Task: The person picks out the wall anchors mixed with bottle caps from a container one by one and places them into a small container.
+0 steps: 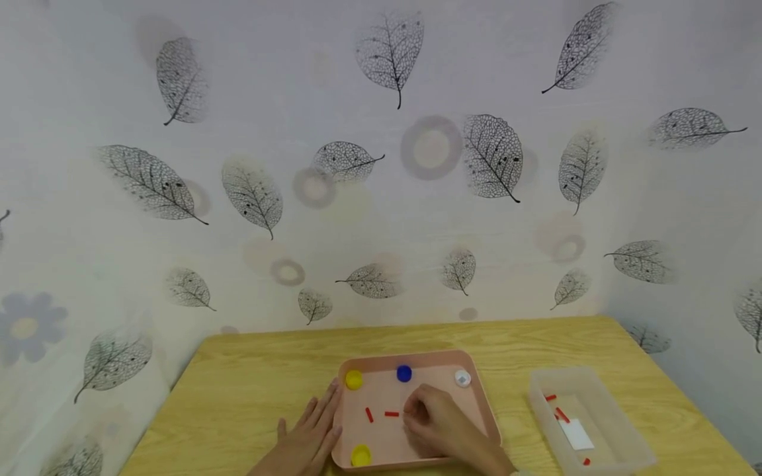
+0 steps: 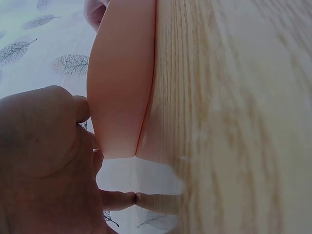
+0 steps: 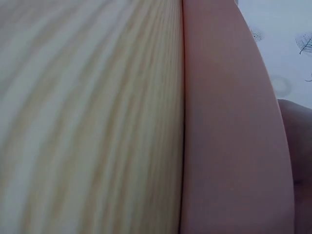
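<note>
In the head view, a pink tray point(image 1: 411, 461) lies on the wooden table. My left hand point(image 1: 309, 433) rests against its left rim, fingers extended. My right hand point(image 1: 437, 420) reaches over the tray's front edge, its fingers curled and fingertips low over the tray floor; I cannot tell what, if anything, they pinch. Just left of those fingertips lies a short red stick point(image 1: 391, 414), with another red stick point(image 1: 369, 415) farther left. Round caps sit near the tray's edges: a yellow cap point(image 1: 354, 379), a blue cap point(image 1: 404, 373), a white cap point(image 1: 462, 378) and a second yellow cap point(image 1: 360, 455).
To the right of the tray stands a translucent bin point(image 1: 622, 416) holding several red pieces point(image 1: 562, 415) and a white card point(image 1: 576, 434). A wall point(image 1: 381, 218) with leaf prints rises behind the table point(image 1: 256, 377).
</note>
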Demonstrator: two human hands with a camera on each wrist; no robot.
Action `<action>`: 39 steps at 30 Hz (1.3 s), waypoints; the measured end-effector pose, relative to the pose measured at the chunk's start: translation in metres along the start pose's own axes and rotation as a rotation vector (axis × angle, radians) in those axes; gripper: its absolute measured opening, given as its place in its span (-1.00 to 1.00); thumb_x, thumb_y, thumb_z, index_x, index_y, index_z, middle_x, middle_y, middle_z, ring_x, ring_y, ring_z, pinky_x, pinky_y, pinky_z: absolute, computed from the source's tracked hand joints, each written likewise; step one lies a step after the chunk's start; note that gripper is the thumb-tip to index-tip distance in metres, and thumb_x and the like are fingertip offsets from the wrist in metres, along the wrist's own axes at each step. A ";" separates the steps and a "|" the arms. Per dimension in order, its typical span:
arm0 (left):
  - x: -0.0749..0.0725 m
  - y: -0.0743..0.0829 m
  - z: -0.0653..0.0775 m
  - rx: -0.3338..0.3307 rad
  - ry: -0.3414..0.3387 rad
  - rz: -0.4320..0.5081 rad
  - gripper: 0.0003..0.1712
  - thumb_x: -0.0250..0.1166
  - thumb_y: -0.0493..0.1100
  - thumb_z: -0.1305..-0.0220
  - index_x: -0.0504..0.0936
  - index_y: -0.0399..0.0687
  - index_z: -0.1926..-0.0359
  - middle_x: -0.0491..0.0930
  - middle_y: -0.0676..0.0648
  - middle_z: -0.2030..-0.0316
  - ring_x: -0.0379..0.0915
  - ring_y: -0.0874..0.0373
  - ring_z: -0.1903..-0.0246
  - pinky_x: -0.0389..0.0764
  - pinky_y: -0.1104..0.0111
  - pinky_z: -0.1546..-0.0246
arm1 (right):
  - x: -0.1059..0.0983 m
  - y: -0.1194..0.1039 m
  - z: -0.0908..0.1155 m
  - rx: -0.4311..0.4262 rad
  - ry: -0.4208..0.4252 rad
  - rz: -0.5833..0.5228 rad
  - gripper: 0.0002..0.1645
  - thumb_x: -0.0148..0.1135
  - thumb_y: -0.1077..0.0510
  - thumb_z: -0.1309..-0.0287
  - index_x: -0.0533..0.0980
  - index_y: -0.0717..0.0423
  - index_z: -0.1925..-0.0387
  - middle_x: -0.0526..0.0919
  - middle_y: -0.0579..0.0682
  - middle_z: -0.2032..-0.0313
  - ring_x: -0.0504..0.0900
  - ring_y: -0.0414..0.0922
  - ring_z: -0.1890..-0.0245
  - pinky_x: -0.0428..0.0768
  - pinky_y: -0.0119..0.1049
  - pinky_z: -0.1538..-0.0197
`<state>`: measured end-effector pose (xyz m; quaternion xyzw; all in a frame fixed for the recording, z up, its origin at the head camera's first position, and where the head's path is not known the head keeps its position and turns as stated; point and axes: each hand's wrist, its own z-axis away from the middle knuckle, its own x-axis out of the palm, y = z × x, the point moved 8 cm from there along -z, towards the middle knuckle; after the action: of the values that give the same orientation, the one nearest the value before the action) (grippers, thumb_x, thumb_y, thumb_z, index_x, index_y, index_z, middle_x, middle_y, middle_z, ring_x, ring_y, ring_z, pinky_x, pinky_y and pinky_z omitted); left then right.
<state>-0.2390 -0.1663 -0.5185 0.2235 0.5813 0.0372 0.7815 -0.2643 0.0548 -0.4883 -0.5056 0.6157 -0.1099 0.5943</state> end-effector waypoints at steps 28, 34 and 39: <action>-0.002 0.000 0.004 0.023 0.049 -0.027 -0.20 -0.43 0.45 -0.34 -0.29 0.32 -0.49 -0.25 0.13 -0.48 -0.10 -0.15 -0.39 -0.23 -0.56 0.07 | 0.020 0.000 -0.019 0.077 -0.103 0.117 -0.89 0.26 0.25 -0.09 0.50 -0.02 0.43 0.44 -0.28 0.48 0.40 -0.37 0.45 0.47 -0.49 0.36; 0.000 -0.001 0.002 0.011 0.039 -0.014 -0.21 -0.42 0.44 -0.34 -0.28 0.34 -0.49 -0.23 0.13 -0.49 -0.09 -0.17 -0.39 -0.25 -0.56 0.07 | 0.019 -0.003 -0.016 0.059 -0.088 0.129 -0.91 0.27 0.25 -0.08 0.51 0.03 0.42 0.42 -0.27 0.47 0.38 -0.38 0.45 0.46 -0.50 0.38; 0.000 -0.002 0.002 0.023 0.030 -0.008 -0.21 -0.44 0.44 -0.34 -0.29 0.34 -0.49 -0.26 0.13 -0.49 -0.08 -0.21 -0.38 -0.23 -0.58 0.10 | 0.017 -0.005 -0.011 0.073 -0.079 0.118 -0.92 0.26 0.24 -0.08 0.51 0.02 0.42 0.41 -0.27 0.46 0.38 -0.38 0.46 0.47 -0.50 0.39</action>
<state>-0.2373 -0.1685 -0.5186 0.2296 0.5944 0.0306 0.7701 -0.2674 0.0341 -0.4924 -0.4502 0.6163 -0.0770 0.6415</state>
